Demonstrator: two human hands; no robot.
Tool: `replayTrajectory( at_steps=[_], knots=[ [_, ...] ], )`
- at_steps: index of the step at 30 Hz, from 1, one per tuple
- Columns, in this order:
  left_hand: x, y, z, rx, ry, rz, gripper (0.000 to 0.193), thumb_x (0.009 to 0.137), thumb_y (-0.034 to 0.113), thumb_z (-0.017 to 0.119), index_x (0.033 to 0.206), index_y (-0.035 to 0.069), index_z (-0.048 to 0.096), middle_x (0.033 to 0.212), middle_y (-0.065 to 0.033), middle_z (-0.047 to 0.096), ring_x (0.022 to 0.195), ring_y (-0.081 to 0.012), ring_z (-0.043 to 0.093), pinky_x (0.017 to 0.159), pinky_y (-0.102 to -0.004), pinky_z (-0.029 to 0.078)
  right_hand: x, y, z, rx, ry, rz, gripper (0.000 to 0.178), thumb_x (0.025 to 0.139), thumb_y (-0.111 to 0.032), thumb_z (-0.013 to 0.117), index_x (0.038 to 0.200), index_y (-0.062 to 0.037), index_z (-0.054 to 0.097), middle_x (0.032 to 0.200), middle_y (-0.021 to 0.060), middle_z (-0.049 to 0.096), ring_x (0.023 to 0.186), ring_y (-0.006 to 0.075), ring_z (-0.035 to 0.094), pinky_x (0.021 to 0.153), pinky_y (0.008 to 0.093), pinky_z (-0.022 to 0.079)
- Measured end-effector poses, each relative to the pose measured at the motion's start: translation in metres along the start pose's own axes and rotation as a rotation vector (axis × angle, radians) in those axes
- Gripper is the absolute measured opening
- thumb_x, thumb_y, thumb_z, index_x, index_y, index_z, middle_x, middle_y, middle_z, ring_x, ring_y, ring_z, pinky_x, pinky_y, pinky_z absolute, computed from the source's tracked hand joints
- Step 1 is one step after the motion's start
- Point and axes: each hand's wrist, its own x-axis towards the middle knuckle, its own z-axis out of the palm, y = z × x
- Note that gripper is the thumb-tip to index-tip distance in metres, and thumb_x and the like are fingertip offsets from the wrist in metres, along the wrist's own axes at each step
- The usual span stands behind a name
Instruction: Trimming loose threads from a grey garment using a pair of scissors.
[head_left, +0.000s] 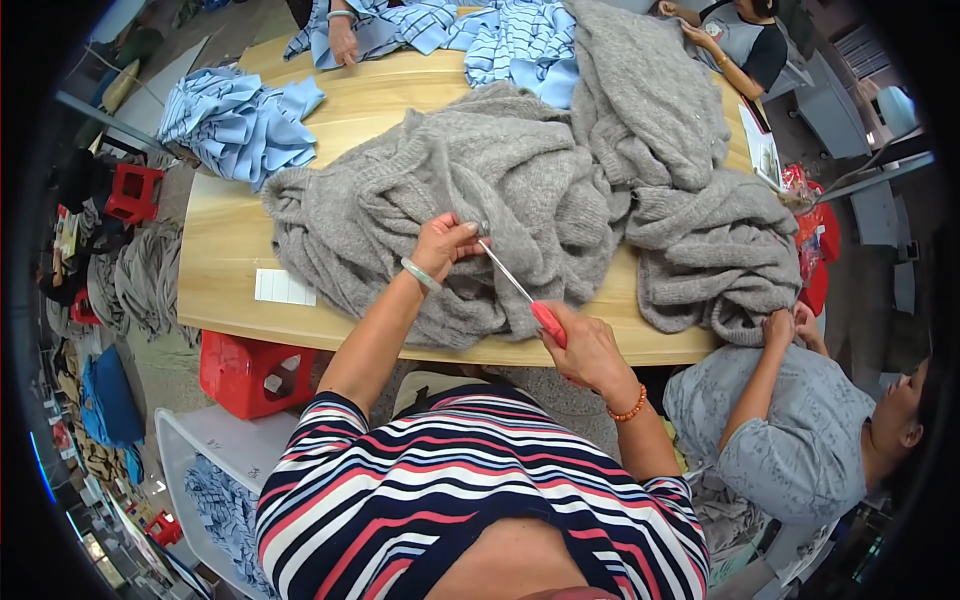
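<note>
A large heap of grey knitted garments [500, 170] lies on the wooden table in front of me. My left hand [447, 245], with a pale bangle at the wrist, pinches a fold of that grey knit. In my right hand [592, 352], fingers are wrapped round the red handle of what look like slim scissors [515, 282]. Their thin metal blades point up and left, the tip beside my left fingertips at the knit. My right palm hides part of the handle.
More grey knits [715, 250] lie to the right, by a co-worker in a grey top [780, 425]. Blue garments [240, 120] lie at the far left. A white slip [285, 287] rests on the table [225, 250]. A red stool [255, 370] and white bin [215, 440] stand at left.
</note>
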Motion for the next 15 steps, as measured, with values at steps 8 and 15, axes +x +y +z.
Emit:
replayTrajectory(
  at_steps=[8, 15],
  knots=[
    [0.020, 0.054, 0.000, 0.167, 0.287, -0.025, 0.029, 0.091, 0.019, 0.063, 0.109, 0.003, 0.049, 0.097, -0.0100, 0.063, 0.070, -0.0176, 0.068, 0.055, -0.0237, 0.053, 0.026, -0.016, -0.007, 0.014, -0.027, 0.033, 0.036, 0.085, -0.021, 0.063, 0.119, -0.0129, 0.055, 0.081, 0.0209, 0.064, 0.079, 0.0398, 0.062, 0.070, 0.0450, 0.049],
    [-0.003, 0.101, -0.031, 0.943, 0.266, 0.588, 0.010, 0.084, 0.011, 0.066, 0.087, 0.003, 0.061, 0.077, -0.0031, 0.063, 0.065, -0.0137, 0.063, 0.056, -0.0259, 0.049, 0.056, -0.031, 0.001, 0.094, 0.012, 0.078, 0.036, 0.084, -0.020, 0.065, 0.118, -0.0097, 0.055, 0.083, 0.0202, 0.064, 0.080, 0.0405, 0.062, 0.069, 0.0443, 0.048]
  ],
)
